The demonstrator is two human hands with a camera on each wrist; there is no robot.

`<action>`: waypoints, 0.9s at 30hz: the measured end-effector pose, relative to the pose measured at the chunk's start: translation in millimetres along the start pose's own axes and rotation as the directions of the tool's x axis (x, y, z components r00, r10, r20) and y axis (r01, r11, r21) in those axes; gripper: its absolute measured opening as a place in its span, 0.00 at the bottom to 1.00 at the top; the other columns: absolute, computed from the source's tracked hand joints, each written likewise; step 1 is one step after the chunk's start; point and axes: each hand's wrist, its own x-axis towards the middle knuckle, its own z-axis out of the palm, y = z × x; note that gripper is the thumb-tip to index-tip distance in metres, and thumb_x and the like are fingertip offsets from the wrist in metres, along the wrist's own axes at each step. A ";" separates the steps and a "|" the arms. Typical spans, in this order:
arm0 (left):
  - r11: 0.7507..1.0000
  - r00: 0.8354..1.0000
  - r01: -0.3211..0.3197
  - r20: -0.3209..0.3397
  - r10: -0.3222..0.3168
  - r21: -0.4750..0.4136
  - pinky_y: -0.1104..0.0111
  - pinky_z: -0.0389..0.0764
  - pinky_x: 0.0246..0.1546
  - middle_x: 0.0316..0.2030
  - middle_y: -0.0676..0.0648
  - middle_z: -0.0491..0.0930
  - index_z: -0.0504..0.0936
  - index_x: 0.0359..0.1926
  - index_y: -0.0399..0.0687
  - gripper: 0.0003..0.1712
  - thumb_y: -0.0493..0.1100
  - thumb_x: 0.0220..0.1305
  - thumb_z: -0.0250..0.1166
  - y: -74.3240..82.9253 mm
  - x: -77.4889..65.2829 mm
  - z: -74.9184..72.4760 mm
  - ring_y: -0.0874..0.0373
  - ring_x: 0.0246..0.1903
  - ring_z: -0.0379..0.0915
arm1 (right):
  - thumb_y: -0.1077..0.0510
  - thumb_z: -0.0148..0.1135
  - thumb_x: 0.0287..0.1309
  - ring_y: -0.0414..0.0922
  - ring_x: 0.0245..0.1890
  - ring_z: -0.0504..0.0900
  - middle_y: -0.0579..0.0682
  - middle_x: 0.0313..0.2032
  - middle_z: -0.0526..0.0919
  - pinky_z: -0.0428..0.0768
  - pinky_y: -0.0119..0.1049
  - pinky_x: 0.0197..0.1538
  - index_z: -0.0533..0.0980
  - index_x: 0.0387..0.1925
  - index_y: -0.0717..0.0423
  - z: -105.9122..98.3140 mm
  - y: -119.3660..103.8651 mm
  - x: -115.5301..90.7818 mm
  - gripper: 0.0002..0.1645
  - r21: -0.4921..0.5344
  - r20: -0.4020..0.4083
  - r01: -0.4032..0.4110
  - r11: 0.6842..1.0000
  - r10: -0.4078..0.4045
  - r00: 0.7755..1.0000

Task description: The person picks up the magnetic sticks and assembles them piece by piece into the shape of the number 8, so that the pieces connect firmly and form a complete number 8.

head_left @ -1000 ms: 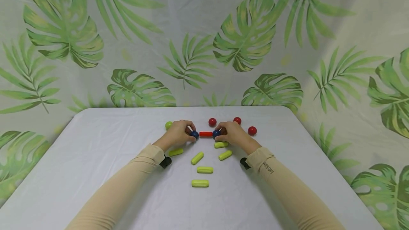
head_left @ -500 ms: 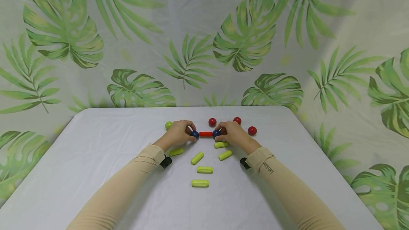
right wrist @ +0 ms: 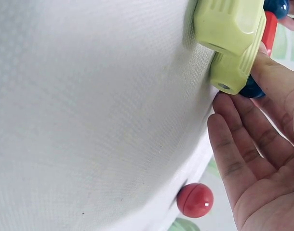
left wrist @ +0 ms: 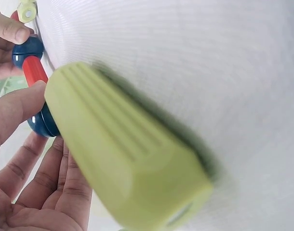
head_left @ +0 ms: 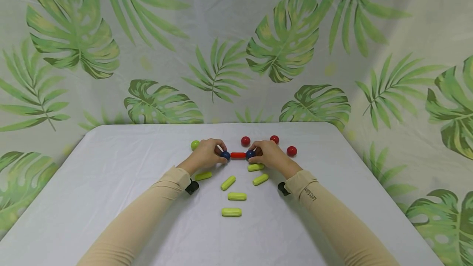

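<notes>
My left hand (head_left: pixel 204 154) pinches a dark blue ball (head_left: pixel 225 156) between thumb and fingers. A second dark blue ball (head_left: pixel 250 155) is pinched by my right hand (head_left: pixel 272 156). Between the balls lies a short red rod (head_left: pixel 238 155), in line with both. In the left wrist view the rod (left wrist: pixel 35 70) meets the far blue ball (left wrist: pixel 27 52), and my thumb partly covers the near ball (left wrist: pixel 40 123). In the right wrist view yellow-green rods partly hide the ball (right wrist: pixel 252 90) at my right fingertips.
Several yellow-green rods (head_left: pixel 231 212) lie on the white table (head_left: pixel 148 147) nearer to me, one rod (head_left: pixel 256 167) just below my right hand. Three red balls (head_left: pixel 245 141) sit at the back. Behind my left hand is a green ball (head_left: pixel 195 145). A leaf-patterned cloth (head_left: pixel 218 106) hangs behind.
</notes>
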 end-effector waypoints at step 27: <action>1.000 0.999 0.025 -0.020 -0.025 0.003 0.61 0.85 0.51 0.45 0.44 0.90 0.86 0.51 0.45 0.16 0.41 0.64 0.79 -1.8 4.5 0.8 0.53 0.45 0.84 | 0.50 0.77 0.66 0.46 0.39 0.81 0.51 0.41 0.87 0.85 0.38 0.50 0.81 0.61 0.54 -1.5 -2.6 5.4 0.26 -0.019 0.045 -0.020 1.000 0.021 0.999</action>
